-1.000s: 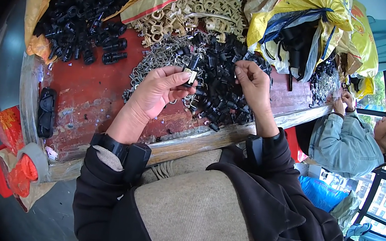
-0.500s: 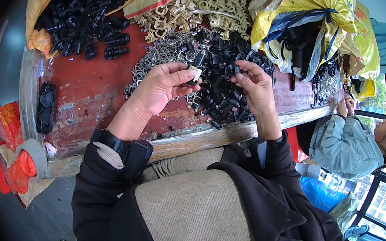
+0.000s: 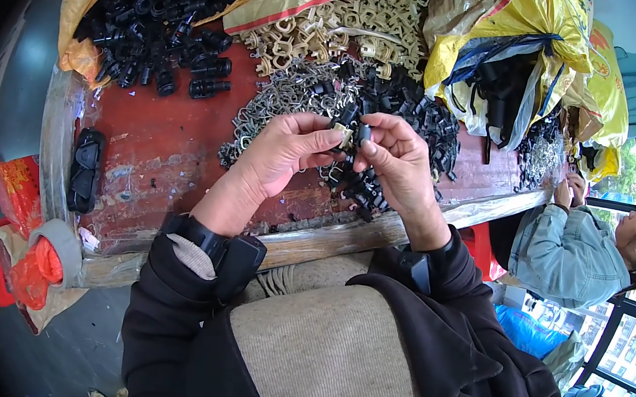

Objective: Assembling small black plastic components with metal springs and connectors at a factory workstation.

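Between thumb and fingers, my left hand (image 3: pixel 288 151) grips a black plastic fitting with a cream-coloured clip (image 3: pixel 343 135) on it. Close beside it, my right hand (image 3: pixel 400 163) pinches a small dark cap-like piece (image 3: pixel 364 133). The two parts almost meet; whether they touch I cannot tell. Under and behind my hands lies a heap of small black plastic parts (image 3: pixel 423 120). Left of that heap are many silver metal clips (image 3: pixel 287 93), and a pile of cream plastic clips (image 3: pixel 347 27) lies beyond them.
Black fittings (image 3: pixel 171 2) spill from a sack at the far left. A yellow bag (image 3: pixel 542 20) stands far right. Dark glasses (image 3: pixel 86 170) lie near the left edge of the red tabletop (image 3: pixel 147 138), whose wooden rim (image 3: pixel 328 243) runs before me. Another person (image 3: pixel 567 237) sits at right.
My right hand has moved left with its small dark piece, up to the fitting in my left hand. The view has shifted slightly.
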`<state>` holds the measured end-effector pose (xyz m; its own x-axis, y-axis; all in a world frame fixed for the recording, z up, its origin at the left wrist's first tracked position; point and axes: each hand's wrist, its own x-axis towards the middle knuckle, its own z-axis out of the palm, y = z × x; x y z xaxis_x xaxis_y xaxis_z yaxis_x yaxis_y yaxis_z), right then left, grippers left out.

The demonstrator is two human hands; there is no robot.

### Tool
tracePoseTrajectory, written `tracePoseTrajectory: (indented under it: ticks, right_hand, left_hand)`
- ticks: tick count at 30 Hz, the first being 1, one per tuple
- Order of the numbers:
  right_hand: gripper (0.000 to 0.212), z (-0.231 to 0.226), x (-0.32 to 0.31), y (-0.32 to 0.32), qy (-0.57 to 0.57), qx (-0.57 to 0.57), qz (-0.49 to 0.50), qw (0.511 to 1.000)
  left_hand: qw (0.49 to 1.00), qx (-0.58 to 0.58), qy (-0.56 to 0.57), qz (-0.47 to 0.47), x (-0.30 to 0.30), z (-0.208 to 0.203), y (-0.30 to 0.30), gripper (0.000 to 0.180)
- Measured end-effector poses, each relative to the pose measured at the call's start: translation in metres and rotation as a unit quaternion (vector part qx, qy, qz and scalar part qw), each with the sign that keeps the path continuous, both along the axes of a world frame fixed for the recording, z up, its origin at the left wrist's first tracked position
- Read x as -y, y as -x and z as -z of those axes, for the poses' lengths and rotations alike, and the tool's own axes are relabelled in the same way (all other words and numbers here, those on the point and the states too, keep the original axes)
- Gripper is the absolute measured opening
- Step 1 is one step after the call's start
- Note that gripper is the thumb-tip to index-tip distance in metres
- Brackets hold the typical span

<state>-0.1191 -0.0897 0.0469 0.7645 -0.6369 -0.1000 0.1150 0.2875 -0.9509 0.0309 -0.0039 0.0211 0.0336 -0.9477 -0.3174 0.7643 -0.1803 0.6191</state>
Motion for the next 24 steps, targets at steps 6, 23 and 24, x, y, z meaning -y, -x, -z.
tracePoseTrajectory:
  ticks: [6, 23, 24]
  right_hand:
    - [0.026, 0.002, -0.006, -0.006, 0.011, -0.001, -0.002, 1.0]
    - [0.027, 0.009, -0.01, -0.01, 0.077, -0.009, 0.046, 0.996]
    - [0.025, 0.009, -0.01, -0.009, 0.052, -0.002, 0.052, 0.997]
  left_hand:
    - [1.0, 0.005, 0.01, 0.001, 0.0, 0.002, 0.0, 0.018]
    - [1.0, 0.006, -0.018, 0.001, 0.001, 0.002, 0.0, 0.018]
    - [1.0, 0.008, -0.017, 0.001, 0.001, 0.002, 0.0, 0.018]
